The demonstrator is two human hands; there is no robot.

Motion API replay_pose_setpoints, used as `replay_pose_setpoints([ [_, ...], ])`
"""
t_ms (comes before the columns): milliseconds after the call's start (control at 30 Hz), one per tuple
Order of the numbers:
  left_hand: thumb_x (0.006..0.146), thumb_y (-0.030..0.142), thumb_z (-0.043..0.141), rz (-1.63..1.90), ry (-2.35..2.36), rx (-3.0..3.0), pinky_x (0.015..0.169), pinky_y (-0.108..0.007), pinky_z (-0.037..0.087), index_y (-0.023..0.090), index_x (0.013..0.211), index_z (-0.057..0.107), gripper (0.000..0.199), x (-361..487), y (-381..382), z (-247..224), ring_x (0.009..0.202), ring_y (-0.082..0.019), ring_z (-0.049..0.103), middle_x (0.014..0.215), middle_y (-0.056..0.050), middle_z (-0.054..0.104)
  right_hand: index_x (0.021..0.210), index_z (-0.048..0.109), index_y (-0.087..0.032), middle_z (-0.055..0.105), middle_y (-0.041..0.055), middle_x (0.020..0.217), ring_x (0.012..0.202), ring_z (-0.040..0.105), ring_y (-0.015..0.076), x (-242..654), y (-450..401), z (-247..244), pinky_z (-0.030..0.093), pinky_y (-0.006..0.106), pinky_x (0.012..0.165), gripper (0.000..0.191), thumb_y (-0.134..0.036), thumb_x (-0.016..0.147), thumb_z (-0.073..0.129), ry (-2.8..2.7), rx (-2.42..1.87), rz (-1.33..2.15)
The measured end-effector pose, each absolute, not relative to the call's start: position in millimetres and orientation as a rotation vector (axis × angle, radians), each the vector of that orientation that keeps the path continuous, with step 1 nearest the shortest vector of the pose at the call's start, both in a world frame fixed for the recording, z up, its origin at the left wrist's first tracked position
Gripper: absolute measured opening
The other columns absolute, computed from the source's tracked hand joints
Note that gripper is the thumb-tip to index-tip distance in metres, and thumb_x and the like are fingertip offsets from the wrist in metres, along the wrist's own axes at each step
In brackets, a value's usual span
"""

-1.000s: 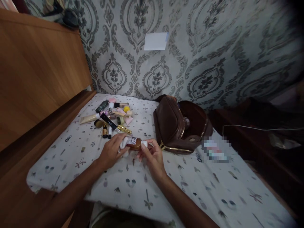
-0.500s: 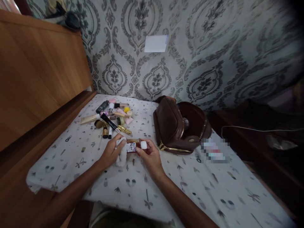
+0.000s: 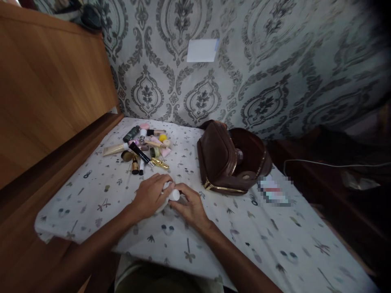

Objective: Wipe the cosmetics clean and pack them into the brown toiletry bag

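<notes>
My left hand point(image 3: 152, 195) is wrapped round a white cloth point(image 3: 161, 206) and a small bottle, whose body is mostly hidden under the fingers and cloth. The bottle's white cap point(image 3: 174, 195) faces toward me and to the right. Fingers of my right hand point(image 3: 192, 206) pinch the bottle at its capped end. Beyond my left hand lies a group of cosmetics, among them a black tube point(image 3: 139, 153), a gold tube point(image 3: 160, 163), a cream-coloured tube point(image 3: 114, 149) and a dark bottle point(image 3: 131, 134).
An open brown bag point(image 3: 217, 156) stands on the patterned tablecloth point(image 3: 214, 248) to the right of my hands. Beside it is a blurred-out item point(image 3: 275, 191). A wooden cabinet point(image 3: 55, 81) borders the left side, and patterned wallpaper rises behind.
The bottle has turned so its cap points toward me, and its label is now covered. My left hand has closed further over it with the cloth.
</notes>
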State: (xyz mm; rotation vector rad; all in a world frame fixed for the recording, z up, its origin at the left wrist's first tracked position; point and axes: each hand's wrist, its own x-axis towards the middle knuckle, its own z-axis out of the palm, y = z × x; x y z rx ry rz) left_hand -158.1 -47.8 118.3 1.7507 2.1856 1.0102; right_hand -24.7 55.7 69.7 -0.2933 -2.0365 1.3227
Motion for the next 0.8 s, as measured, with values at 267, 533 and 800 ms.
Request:
replay_pose_setpoints([
  [267, 0.093, 0.046, 0.039, 1.256, 1.970, 1.345, 0.062, -0.028, 0.038, 0.022, 0.069, 0.050, 0.036, -189, -47, 88, 0.065, -0.018, 0.051, 0.065, 0.002, 0.052, 0.106, 0.070, -0.025, 0.066, 0.0060, 0.096, 0.085, 0.063, 0.0200, -25, 59, 69, 0.053, 0.032, 0.072, 0.032, -0.035, 0.077, 0.077, -2.044, -0.266, 1.317],
  [533, 0.094, 0.044, 0.038, 1.077, 2.289, 1.459, 0.076, -0.034, 0.043, 0.023, 0.105, 0.052, 0.028, -182, -58, 87, 0.087, -0.025, 0.062, 0.093, -0.006, 0.065, 0.112, 0.068, -0.025, 0.065, 0.0046, 0.099, 0.091, 0.062, 0.0202, -29, 56, 60, 0.052, 0.032, 0.080, 0.044, -0.038, 0.072, 0.080, -1.916, -0.413, 1.459],
  [800, 0.097, 0.037, 0.030, 1.082, 2.212, 1.654, 0.075, -0.037, 0.044, 0.023, 0.092, 0.044, 0.021, -165, -65, 93, 0.081, -0.023, 0.057, 0.085, -0.004, 0.054, 0.122, 0.058, -0.025, 0.066, 0.0026, 0.098, 0.087, 0.063, 0.0175, -32, 55, 63, 0.052, 0.032, 0.081, 0.053, -0.034, 0.073, 0.078, -1.779, -0.394, 1.729],
])
